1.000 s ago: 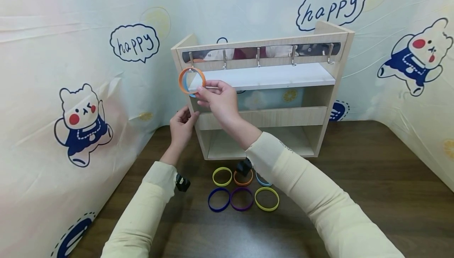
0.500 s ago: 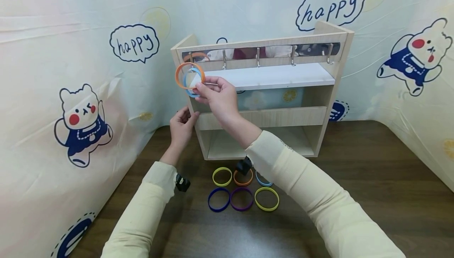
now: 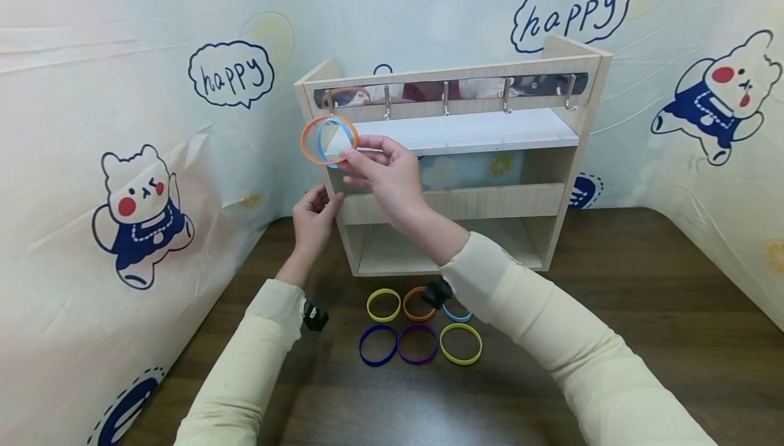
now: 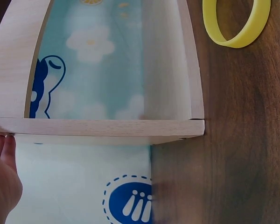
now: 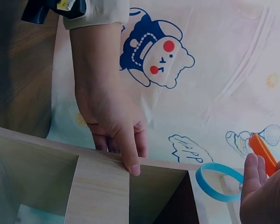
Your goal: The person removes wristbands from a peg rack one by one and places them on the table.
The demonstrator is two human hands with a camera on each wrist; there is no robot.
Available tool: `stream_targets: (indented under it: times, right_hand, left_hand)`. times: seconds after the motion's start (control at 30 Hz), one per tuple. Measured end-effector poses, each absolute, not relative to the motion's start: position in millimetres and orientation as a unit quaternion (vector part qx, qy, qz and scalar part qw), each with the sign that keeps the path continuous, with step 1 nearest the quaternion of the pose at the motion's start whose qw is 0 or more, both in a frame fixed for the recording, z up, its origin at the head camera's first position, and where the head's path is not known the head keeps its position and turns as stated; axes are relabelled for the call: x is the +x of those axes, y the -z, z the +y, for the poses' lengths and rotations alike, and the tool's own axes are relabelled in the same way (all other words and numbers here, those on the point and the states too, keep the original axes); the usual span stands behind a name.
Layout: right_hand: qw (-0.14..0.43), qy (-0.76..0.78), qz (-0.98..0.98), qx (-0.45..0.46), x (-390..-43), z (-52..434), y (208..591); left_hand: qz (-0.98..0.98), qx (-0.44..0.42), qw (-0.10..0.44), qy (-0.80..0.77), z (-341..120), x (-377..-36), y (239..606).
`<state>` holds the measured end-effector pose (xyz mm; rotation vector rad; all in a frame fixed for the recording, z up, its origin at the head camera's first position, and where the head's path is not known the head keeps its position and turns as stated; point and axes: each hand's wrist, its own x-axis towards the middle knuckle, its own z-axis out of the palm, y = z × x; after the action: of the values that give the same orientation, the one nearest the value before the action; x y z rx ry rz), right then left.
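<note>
My right hand (image 3: pixel 392 173) pinches an orange silicone wristband (image 3: pixel 304 141) between thumb and fingers, in front of the leftmost hook (image 3: pixel 331 100) of a small wooden shelf (image 3: pixel 450 202). A light blue wristband (image 5: pixel 200 184) hangs below that hook, overlapped by the orange one in the head view. Whether the orange band touches the hook cannot be made out. Lower down, my left hand (image 3: pixel 314 221) holds the shelf's left side panel. In the right wrist view its thumb lies over the panel's front edge, with the other fingers behind.
On the brown table before the shelf lie several wristbands: yellow (image 3: pixel 383 306), orange (image 3: pixel 419 304), light blue (image 3: pixel 456 313), dark blue (image 3: pixel 378 345), purple (image 3: pixel 418 344) and yellow (image 3: pixel 461 344). More hooks (image 3: pixel 446 99) line the metal strip. Patterned cloth (image 3: pixel 245 160) encloses the table.
The orange wristband rose slightly, then came down again, and now sits a little further left with its ring turned. My right wrist and forearm have shifted right. The left hand stays put.
</note>
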<state>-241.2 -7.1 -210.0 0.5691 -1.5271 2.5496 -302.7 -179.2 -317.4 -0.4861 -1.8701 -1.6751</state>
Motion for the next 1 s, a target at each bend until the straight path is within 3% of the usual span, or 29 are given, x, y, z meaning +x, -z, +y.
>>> stream_targets:
  times: [1.0]
  right_hand:
    - [0.039,-0.770,-0.609,0.183,-222,88,263]
  left_hand:
    - [-0.707,-0.161,0.274,0.632,-178,-302,317]
